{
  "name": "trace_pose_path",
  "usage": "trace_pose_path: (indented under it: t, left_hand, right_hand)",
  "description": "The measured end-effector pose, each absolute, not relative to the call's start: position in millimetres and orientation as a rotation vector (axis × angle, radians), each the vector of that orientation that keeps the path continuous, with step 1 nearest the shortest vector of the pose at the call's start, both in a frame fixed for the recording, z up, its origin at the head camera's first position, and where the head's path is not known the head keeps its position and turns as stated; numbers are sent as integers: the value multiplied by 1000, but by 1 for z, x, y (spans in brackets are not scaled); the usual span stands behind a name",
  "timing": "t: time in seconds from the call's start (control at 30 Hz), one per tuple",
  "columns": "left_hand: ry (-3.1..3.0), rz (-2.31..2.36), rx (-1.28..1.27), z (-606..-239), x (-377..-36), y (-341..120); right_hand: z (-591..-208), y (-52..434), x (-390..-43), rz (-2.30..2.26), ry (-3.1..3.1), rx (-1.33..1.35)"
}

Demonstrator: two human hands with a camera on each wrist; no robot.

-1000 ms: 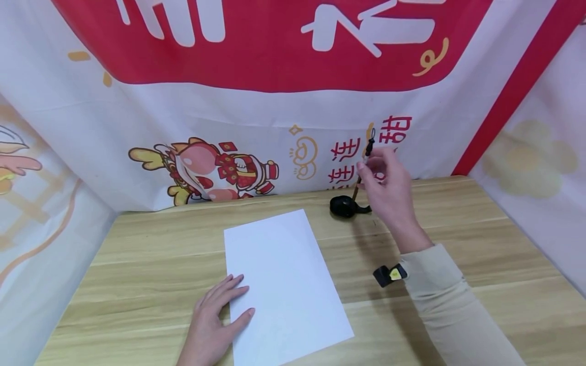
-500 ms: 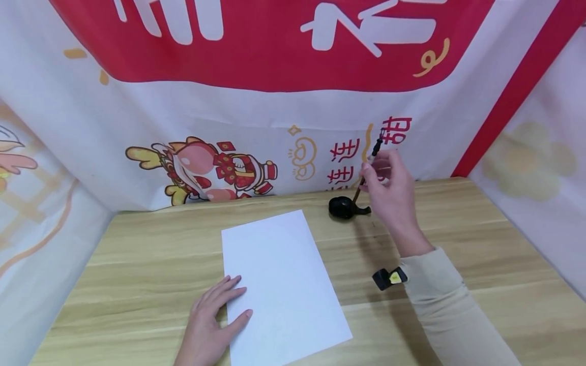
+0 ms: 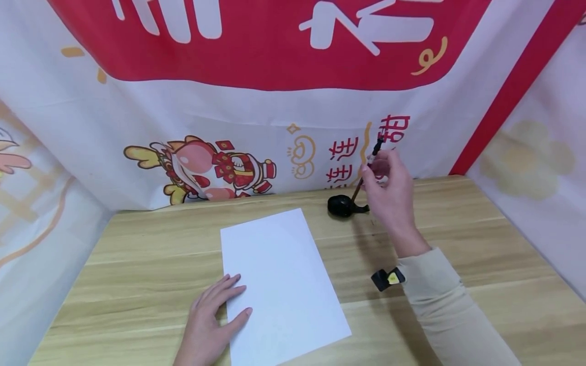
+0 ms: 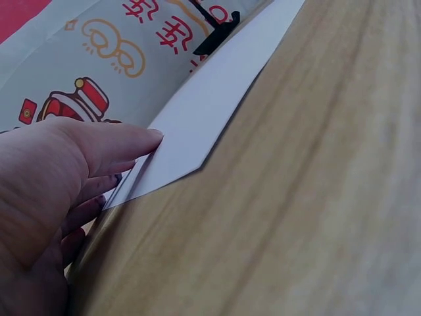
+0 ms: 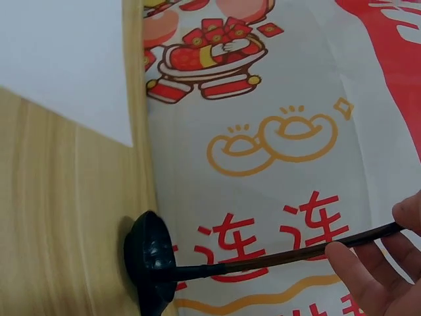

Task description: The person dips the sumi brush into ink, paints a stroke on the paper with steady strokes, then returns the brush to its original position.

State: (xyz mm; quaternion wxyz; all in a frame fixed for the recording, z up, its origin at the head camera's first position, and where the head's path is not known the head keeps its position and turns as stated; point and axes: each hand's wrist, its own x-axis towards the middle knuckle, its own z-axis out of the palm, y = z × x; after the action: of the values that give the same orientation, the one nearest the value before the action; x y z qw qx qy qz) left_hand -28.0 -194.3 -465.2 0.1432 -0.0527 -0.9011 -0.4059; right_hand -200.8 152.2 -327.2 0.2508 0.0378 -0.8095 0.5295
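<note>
A thin dark brush (image 3: 366, 170) leans steeply, its top tilted up to the right, its tip down in a small black ink dish (image 3: 341, 206) at the back of the surface (image 3: 480, 239). A blank white sheet (image 3: 279, 279) lies flat, slightly askew, left and nearer than the dish, well apart.

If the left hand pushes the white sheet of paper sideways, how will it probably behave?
The white sheet of paper looks thin and lies flat on the smooth wooden table, so it would probably slide easily. It is likely floppy: lifted by one corner, it should bend. The left hand touches only its edge, so a push there might turn or buckle it.
</note>
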Motion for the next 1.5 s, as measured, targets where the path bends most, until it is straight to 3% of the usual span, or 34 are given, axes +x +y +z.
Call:
trace_pose_path:
  t: [1.5]
  left_hand:
    - [-2623, -1150, -128, -465, -29, -195]
  right_hand:
    - [-338, 150, -203, 1490, -2121, 89]
